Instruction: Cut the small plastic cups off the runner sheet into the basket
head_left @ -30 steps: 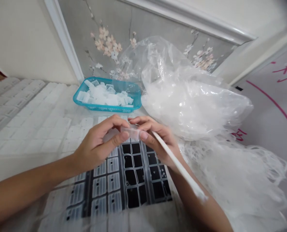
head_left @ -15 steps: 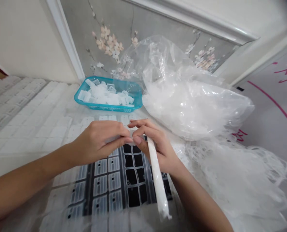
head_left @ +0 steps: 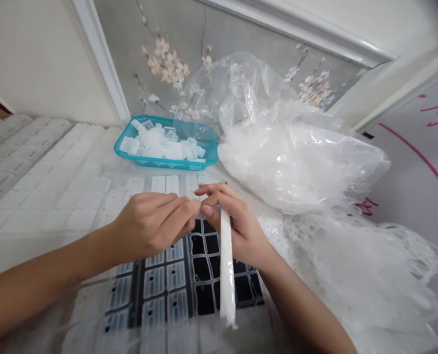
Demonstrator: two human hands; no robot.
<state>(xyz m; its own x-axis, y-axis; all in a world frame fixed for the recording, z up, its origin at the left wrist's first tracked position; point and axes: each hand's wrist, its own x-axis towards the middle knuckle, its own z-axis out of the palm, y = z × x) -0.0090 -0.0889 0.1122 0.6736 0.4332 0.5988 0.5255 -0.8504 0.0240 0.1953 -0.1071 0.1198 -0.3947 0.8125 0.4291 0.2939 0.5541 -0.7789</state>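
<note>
My left hand (head_left: 156, 221) is closed in a pinch, its fingertips meeting those of my right hand. Whatever small thing lies between the fingertips is hidden. A long, narrow, shiny white strip (head_left: 227, 275) hangs down from my right hand (head_left: 241, 223), held in the bend of the fingers, its ragged lower end toward me. Below both hands lie rows of translucent rectangular plastic pieces (head_left: 176, 275), some over a black surface. Bare black cells (head_left: 204, 299) with pale borders show beside them.
A blue plastic basket (head_left: 167, 164) with loose translucent pieces stands by the wall. Right of it sits a large clear plastic bag (head_left: 278, 162) with white contents. A heap of stringy translucent plastic (head_left: 362, 275) lies at the right. More rows of pieces (head_left: 75, 191) cover the left side.
My left hand has turned, its fingers curling in tighter against the right fingertips. The white strip's lower end has swung to the left.
</note>
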